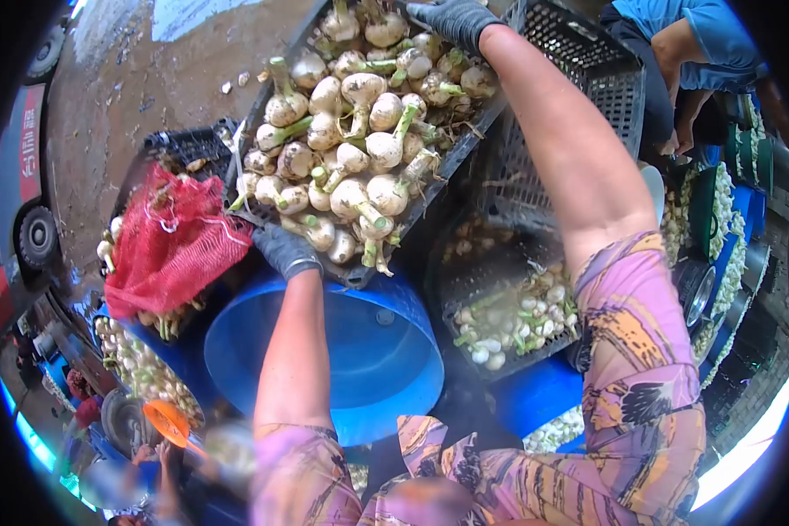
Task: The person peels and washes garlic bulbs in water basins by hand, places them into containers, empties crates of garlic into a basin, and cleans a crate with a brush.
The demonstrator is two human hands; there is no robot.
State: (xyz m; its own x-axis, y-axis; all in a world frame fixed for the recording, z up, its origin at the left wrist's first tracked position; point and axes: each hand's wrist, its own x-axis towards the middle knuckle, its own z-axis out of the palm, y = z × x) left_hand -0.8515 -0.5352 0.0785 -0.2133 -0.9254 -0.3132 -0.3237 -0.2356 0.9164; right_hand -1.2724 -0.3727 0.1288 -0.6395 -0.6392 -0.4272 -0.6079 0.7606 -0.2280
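One held crate (450,169), corner cropped

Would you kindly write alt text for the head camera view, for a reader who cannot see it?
The gloved left hand and right hand hold a dark crate heaped with stemmed white bulbs near a blue tub. A red mesh bag lies at the picture's left, and a person in blue shows at the upper right.

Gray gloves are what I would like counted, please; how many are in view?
2: one on the left hand, at the near end of the big crate, and one on the right hand, at its far right. More may be hidden.
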